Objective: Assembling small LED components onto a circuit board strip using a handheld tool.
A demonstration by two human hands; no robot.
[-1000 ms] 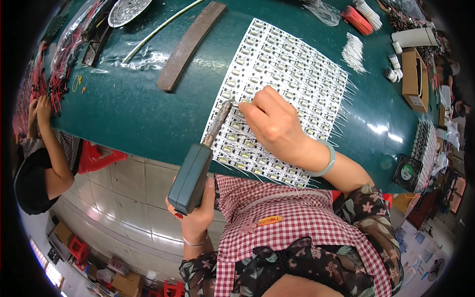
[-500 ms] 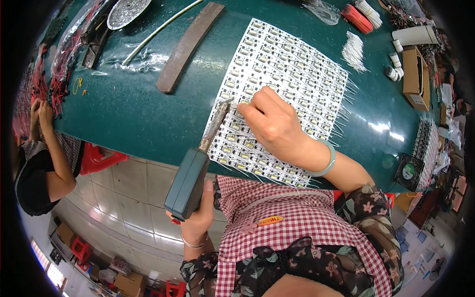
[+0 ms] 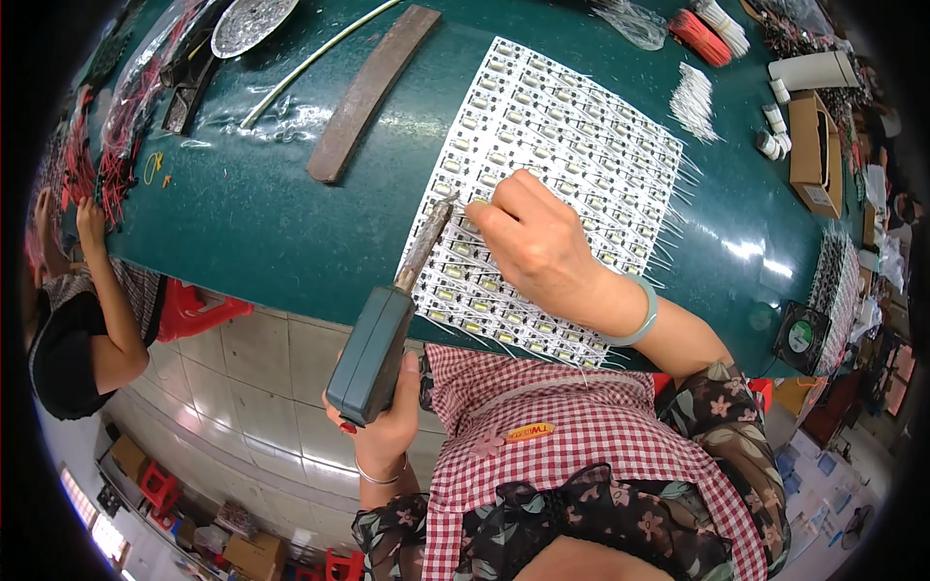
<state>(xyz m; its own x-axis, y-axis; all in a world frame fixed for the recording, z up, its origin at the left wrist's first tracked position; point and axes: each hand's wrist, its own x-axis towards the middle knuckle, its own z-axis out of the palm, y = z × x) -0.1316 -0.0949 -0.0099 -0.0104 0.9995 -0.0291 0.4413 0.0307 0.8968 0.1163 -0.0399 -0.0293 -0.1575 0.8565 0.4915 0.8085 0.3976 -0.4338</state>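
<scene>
A soldering gun (image 3: 372, 339) with a grey-green body and a long metal barrel is gripped in my left hand (image 3: 389, 431), below the table's edge. Its tip touches or hovers just over the left part of a white LED circuit board panel (image 3: 496, 153); I cannot tell which. Rows of small yellowish LEDs cover this panel, and thin white wires stick out along its right and lower edges. My right hand (image 3: 536, 240) rests over the panel's middle, thumb and forefinger pinched beside the soldering tip. What looks like a white wire end lies at those fingertips, mostly hidden.
A brown flat bar (image 3: 373, 95) and a pale tube (image 3: 315, 60) lie left of the panel. White wires (image 3: 694, 103), a red wire bundle (image 3: 699, 37), a cardboard box (image 3: 814, 153) and a small fan (image 3: 800, 335) are right. A co-worker's hand (image 3: 90, 225) handles red wires far left.
The soldering gun has shifted slightly to the right, its tip still by my right fingertips. My right hand stays in place. At far left, one of the co-worker's hands has moved left.
</scene>
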